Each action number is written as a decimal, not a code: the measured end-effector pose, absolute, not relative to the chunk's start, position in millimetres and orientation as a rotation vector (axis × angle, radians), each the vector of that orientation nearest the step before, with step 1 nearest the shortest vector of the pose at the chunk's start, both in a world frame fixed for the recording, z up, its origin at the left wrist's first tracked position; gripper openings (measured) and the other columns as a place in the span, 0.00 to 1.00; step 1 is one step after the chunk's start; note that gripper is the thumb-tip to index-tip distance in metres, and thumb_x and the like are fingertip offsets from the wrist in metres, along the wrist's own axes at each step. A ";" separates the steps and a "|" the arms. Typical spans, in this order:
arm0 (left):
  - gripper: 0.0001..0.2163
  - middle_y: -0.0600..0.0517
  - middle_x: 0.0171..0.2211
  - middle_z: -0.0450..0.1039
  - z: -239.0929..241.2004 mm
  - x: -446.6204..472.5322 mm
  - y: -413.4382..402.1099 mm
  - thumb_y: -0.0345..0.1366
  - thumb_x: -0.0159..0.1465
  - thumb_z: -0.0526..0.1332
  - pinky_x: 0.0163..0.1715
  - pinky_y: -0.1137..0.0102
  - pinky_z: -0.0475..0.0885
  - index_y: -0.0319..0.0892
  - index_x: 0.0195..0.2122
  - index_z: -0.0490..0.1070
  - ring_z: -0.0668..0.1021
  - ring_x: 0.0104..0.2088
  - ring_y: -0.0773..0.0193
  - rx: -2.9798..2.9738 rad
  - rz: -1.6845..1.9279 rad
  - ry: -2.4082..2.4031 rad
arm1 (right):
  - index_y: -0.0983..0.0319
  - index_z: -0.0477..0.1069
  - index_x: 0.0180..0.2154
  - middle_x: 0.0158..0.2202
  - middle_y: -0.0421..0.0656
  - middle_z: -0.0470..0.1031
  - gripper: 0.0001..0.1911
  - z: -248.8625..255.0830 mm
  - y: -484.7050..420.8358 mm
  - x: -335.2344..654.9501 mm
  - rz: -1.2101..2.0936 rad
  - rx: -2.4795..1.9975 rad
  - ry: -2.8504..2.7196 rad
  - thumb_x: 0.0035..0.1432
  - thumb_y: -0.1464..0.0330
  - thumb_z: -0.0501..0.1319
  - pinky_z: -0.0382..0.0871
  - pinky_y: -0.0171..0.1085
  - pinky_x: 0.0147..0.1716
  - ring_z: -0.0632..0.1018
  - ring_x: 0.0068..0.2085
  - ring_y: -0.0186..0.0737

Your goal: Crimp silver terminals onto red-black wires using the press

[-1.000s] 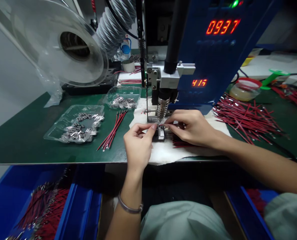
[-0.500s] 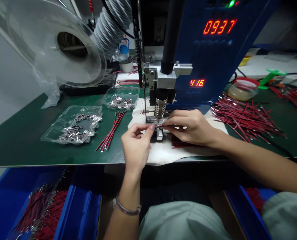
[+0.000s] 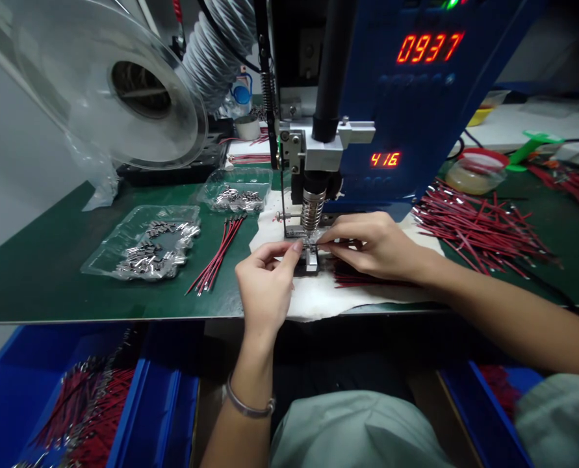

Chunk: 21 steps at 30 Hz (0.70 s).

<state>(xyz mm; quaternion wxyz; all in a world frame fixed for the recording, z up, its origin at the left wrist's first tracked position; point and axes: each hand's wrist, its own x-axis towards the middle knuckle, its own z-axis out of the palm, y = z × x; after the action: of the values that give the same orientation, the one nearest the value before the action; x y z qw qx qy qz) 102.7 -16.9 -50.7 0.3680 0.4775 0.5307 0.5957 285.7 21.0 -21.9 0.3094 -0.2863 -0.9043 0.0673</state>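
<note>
Fingers (image 3: 290, 259) of the left hand (image 3: 264, 286) and right hand (image 3: 379, 244) are pinched together, contents indiscernible, beside the sprung tool head (image 3: 313, 209); inward drift could injure them.

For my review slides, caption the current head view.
Left hand and right hand nearly meet below a spring on a blue machine, red wires piled at right.

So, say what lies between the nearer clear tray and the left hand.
A bundle of red wires on the green tabletop, in the head view.
</note>
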 end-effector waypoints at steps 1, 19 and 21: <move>0.11 0.53 0.20 0.71 -50.8 102.8 -16.8 0.41 0.53 0.68 0.13 0.77 0.59 0.36 0.28 0.76 0.64 0.14 0.74 1.229 1.532 1.366 | 0.65 0.75 0.37 0.30 0.43 0.75 0.07 -21.8 20.9 286.1 0.181 -0.753 -2.392 0.60 0.72 0.59 0.64 0.31 0.30 0.73 0.29 0.33; 0.11 0.52 0.21 0.72 -51.1 102.8 -17.4 0.41 0.53 0.67 0.14 0.76 0.59 0.36 0.29 0.77 0.64 0.15 0.74 1.243 1.530 1.377 | 0.65 0.76 0.38 0.30 0.43 0.76 0.08 -29.0 23.1 288.6 0.012 -0.711 -2.421 0.60 0.73 0.57 0.63 0.31 0.28 0.75 0.29 0.33; 0.12 0.51 0.22 0.72 -51.4 102.7 -17.7 0.41 0.53 0.67 0.14 0.76 0.59 0.36 0.29 0.77 0.64 0.15 0.74 1.243 1.530 1.374 | 0.65 0.76 0.38 0.30 0.43 0.76 0.08 -29.6 22.9 288.6 -0.017 -0.714 -2.422 0.60 0.73 0.57 0.63 0.31 0.27 0.75 0.28 0.32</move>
<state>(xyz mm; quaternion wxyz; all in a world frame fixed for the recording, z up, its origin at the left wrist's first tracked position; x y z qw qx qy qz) 102.7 -17.7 -51.4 0.3609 0.4825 0.5332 0.5938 288.6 22.9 -29.6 0.3037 -0.2693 -0.9139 -0.0063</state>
